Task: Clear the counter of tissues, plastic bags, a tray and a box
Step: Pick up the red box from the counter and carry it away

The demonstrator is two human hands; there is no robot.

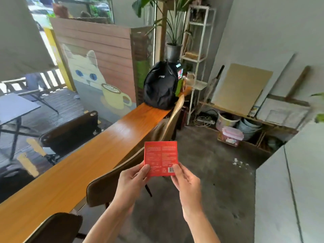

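Running along the left side, the long wooden counter (84, 155) shows a bare, shiny top in its near part, and only a black backpack (160, 85) stands at its far end, near a white shelf rack (196, 58). Two brown chairs (112, 183) are tucked close to the counter edge. To the right of them, the left hand (135, 179) pinches the lower left corner of the red box (161, 157), thumb on the printed face. The right hand (186, 181) pinches the lower right corner, its thumb just beside the barcode. The box is held up flat in the air over the concrete floor, away from the counter, probably so that the text can be read, or because it is being carried off. I see no tissues, bags or tray on the counter, so the clearing seems nearly done.
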